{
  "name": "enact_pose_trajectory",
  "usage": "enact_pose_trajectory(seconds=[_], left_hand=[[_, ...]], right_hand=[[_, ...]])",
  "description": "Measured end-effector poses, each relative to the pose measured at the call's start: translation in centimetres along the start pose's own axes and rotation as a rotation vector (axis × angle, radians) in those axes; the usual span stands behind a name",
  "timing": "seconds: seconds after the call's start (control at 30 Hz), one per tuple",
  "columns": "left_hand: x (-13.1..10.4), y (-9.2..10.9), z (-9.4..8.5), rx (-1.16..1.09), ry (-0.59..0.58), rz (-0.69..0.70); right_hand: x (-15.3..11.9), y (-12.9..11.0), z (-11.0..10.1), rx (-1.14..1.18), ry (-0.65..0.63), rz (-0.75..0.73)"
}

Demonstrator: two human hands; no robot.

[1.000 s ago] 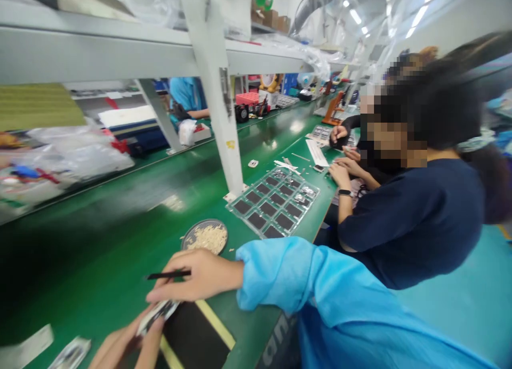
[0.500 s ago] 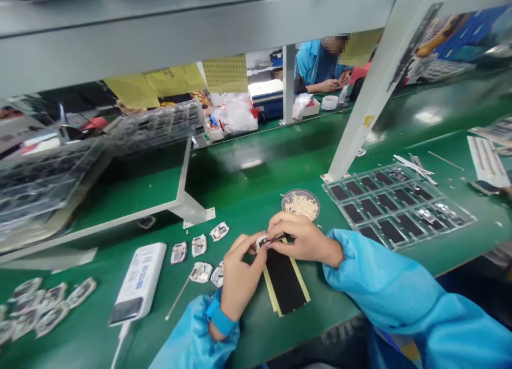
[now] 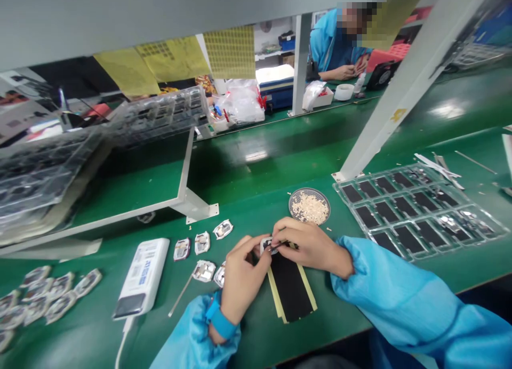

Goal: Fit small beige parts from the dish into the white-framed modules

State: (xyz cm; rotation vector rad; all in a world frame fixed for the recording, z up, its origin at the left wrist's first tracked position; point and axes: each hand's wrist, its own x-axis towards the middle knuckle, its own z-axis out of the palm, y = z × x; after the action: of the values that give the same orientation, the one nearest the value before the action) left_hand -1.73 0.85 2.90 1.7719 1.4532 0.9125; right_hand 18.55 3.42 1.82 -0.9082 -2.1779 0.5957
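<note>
Above the black pad with yellow edges (image 3: 294, 291), my two hands meet. My left hand (image 3: 246, 270), with a blue band at the wrist, pinches a small white-rimmed part (image 3: 266, 245) with dark pieces inside. My right hand (image 3: 306, 246) is closed at the part's right side around a thin dark tool, apparently tweezers (image 3: 294, 245), mostly hidden by the fingers. Similar white-rimmed parts lie left of my left hand, among them one part (image 3: 202, 242) and another (image 3: 204, 271) touching a thin stick (image 3: 181, 297).
A round dish (image 3: 310, 206) of small pale bits stands behind my right hand. A clear tray (image 3: 416, 211) of dark rectangular pieces lies right. A white power bank (image 3: 142, 278) with a cable and more parts (image 3: 60, 302) lie left. A slanted post (image 3: 384, 129) rises behind; a co-worker (image 3: 332, 49) sits beyond.
The view has shifted, so most of the bench appears further right. My hands stay together over the pad; the right fingers have turned slightly around the part.
</note>
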Motion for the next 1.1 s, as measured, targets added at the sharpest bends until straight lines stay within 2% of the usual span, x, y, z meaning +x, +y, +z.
enact_pose_trajectory(seconds=[0.17,0.27,0.4,0.47,0.53,0.63,0.77,0.83,0.9,1.0,1.1], left_hand=[[0.3,-0.1,-0.3,-0.041,-0.002,-0.060],[0.6,-0.5,-0.4,-0.094,0.005,-0.100],[1.0,-1.0,-0.5,-0.090,0.036,-0.091],[1.3,-1.2,-0.4,-0.076,0.080,-0.076],[1.6,-1.4,-0.4,-0.072,0.125,-0.065],[1.8,-1.4,0.0,-0.071,0.156,-0.047],[0.9,-0.5,1.1,-0.087,0.132,0.001],[0.3,0.0,1.7,-0.072,0.095,0.032],[0.4,0.2,1.8,-0.035,0.071,0.051],[2.8,-0.3,0.6,0.038,0.082,0.044],[7.7,-1.4,-1.9,0.133,0.116,-0.017]], right_hand=[[0.3,0.0,-0.3,0.037,-0.074,0.078],[0.4,1.7,-2.4,0.005,0.006,0.137],[0.1,4.8,-6.1,-0.277,0.065,0.339],[0.0,5.4,-6.9,-0.337,0.090,0.377],[0.1,5.0,-6.8,-0.306,0.139,0.351],[0.3,3.0,-5.4,-0.197,0.204,0.270],[0.2,0.3,-3.0,-0.081,0.138,0.117],[-0.1,-0.2,-2.3,-0.037,0.097,0.052],[-0.2,0.0,-2.0,-0.009,0.128,0.016],[0.0,0.9,-2.1,0.021,0.244,0.033],[0.4,1.4,-2.5,0.025,0.308,0.101]])
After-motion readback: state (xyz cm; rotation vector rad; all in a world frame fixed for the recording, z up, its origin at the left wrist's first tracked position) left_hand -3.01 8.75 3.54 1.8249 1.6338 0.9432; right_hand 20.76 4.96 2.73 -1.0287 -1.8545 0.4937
